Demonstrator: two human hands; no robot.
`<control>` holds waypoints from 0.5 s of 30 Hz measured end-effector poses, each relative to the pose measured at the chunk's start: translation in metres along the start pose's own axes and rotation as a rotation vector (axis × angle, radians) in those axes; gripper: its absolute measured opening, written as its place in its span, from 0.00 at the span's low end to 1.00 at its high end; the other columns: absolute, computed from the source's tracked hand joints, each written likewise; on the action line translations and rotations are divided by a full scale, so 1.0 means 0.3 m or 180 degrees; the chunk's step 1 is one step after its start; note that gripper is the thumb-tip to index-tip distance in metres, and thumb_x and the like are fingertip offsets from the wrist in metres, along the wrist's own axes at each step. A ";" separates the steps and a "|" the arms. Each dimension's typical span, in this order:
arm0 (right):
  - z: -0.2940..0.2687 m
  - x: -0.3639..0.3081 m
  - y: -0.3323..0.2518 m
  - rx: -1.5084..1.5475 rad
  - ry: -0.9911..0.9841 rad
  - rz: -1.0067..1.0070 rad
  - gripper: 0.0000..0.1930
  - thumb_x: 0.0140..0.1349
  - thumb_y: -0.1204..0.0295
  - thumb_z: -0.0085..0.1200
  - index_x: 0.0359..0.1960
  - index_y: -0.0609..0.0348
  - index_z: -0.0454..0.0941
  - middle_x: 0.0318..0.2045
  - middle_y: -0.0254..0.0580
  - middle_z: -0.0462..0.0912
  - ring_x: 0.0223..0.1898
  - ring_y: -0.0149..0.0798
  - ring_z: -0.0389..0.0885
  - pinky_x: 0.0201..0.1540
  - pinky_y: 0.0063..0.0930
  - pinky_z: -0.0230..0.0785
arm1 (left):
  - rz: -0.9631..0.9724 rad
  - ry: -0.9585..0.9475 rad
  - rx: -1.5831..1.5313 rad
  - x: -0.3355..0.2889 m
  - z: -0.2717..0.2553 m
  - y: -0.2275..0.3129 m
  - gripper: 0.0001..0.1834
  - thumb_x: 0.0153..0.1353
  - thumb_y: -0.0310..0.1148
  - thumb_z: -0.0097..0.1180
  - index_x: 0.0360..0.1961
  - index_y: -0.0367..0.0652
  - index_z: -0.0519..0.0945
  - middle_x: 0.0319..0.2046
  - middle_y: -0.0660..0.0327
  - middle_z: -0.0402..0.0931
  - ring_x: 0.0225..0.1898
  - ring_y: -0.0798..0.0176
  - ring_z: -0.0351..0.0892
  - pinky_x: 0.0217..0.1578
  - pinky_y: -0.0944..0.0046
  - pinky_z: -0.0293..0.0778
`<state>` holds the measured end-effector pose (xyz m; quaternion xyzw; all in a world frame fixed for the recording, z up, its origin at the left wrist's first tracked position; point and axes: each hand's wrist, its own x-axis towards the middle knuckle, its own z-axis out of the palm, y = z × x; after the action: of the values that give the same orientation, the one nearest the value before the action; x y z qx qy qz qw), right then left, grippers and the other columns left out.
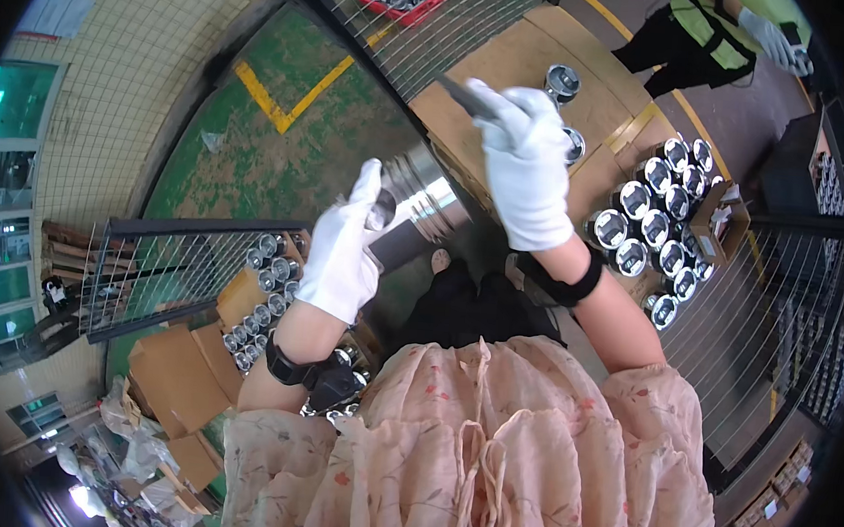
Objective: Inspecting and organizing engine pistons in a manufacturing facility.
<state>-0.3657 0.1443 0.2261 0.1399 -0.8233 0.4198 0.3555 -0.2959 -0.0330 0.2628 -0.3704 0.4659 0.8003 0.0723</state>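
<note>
My left hand (340,253), in a white glove, is closed on a large shiny metal piston (424,200). The piston lies on its side in the air, its ring grooves facing right and a pin bore near my thumb. Higher up and to the right, my right hand (526,168), also gloved in white, grips a dark flat bar-shaped tool (465,97), perhaps a file. The tool points up and left, apart from the piston. Just beyond my right hand, one piston (562,82) stands on a cardboard-covered surface (515,50), and another (573,145) is partly hidden by the hand.
Rows of pistons (655,226) stand on the right beside a small open carton (723,221). More pistons (269,277) sit at the left near a wire mesh panel (177,271) and cardboard boxes (174,378). A co-worker's gloved hand (775,43) shows at the upper right. A red crate (415,8) holds metal parts.
</note>
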 end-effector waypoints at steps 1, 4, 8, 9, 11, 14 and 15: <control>-0.015 -0.023 0.000 0.0036 -0.0091 0.0150 0.19 0.46 0.81 0.59 0.43 0.49 0.83 0.32 0.39 0.77 0.30 0.43 0.76 0.34 0.35 0.70 | -0.0399 -0.0077 -0.0373 0.012 -0.030 -0.013 0.12 0.60 0.42 0.62 0.30 0.49 0.73 0.19 0.72 0.67 0.18 0.76 0.65 0.21 0.75 0.66; -0.104 -0.125 0.012 0.0096 -0.0307 -0.0093 0.18 0.47 0.80 0.62 0.41 0.49 0.83 0.27 0.37 0.74 0.24 0.38 0.74 0.26 0.31 0.66 | -0.0782 0.0586 -0.0055 -0.027 0.013 -0.035 0.14 0.61 0.46 0.59 0.36 0.49 0.73 0.25 0.69 0.72 0.26 0.67 0.77 0.32 0.64 0.79; -0.174 -0.208 -0.069 -0.0167 -0.1348 -0.0677 0.14 0.47 0.73 0.67 0.37 0.44 0.84 0.24 0.31 0.69 0.19 0.34 0.69 0.20 0.30 0.58 | -0.1496 -0.0513 -0.0679 0.041 -0.080 -0.055 0.20 0.67 0.48 0.48 0.56 0.55 0.72 0.47 0.65 0.77 0.43 0.62 0.80 0.44 0.57 0.80; -0.150 -0.220 -0.082 -0.0359 -0.0707 -0.1140 0.16 0.45 0.72 0.67 0.38 0.43 0.84 0.25 0.28 0.67 0.20 0.31 0.68 0.21 0.29 0.56 | -0.1067 -0.0184 -0.0391 0.018 -0.062 -0.078 0.17 0.66 0.48 0.50 0.50 0.51 0.74 0.37 0.68 0.79 0.37 0.65 0.82 0.41 0.57 0.81; -0.161 -0.267 -0.055 -0.0529 -0.0782 -0.1168 0.18 0.42 0.74 0.66 0.38 0.43 0.84 0.26 0.28 0.66 0.21 0.31 0.68 0.21 0.29 0.57 | -0.1097 -0.0006 -0.0385 0.034 -0.094 -0.083 0.14 0.66 0.47 0.51 0.45 0.51 0.75 0.33 0.70 0.78 0.35 0.65 0.82 0.40 0.57 0.82; -0.170 -0.267 -0.036 -0.0804 -0.0941 -0.1176 0.21 0.39 0.74 0.62 0.40 0.43 0.83 0.25 0.28 0.65 0.23 0.30 0.69 0.24 0.28 0.60 | -0.1099 0.0254 -0.0333 0.008 -0.025 -0.069 0.11 0.66 0.45 0.53 0.32 0.53 0.75 0.27 0.73 0.75 0.33 0.64 0.82 0.40 0.56 0.82; -0.165 -0.233 -0.042 -0.0826 -0.1037 -0.1165 0.21 0.41 0.73 0.61 0.43 0.45 0.82 0.28 0.27 0.67 0.28 0.30 0.70 0.29 0.28 0.62 | -0.0939 0.0099 -0.0214 -0.021 0.024 -0.058 0.11 0.66 0.45 0.53 0.32 0.52 0.75 0.27 0.72 0.74 0.34 0.63 0.82 0.40 0.56 0.82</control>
<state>-0.2864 0.1711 0.2039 0.3052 -0.8775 0.2116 0.3033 -0.2870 -0.0162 0.2570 -0.4494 0.3805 0.7903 0.1695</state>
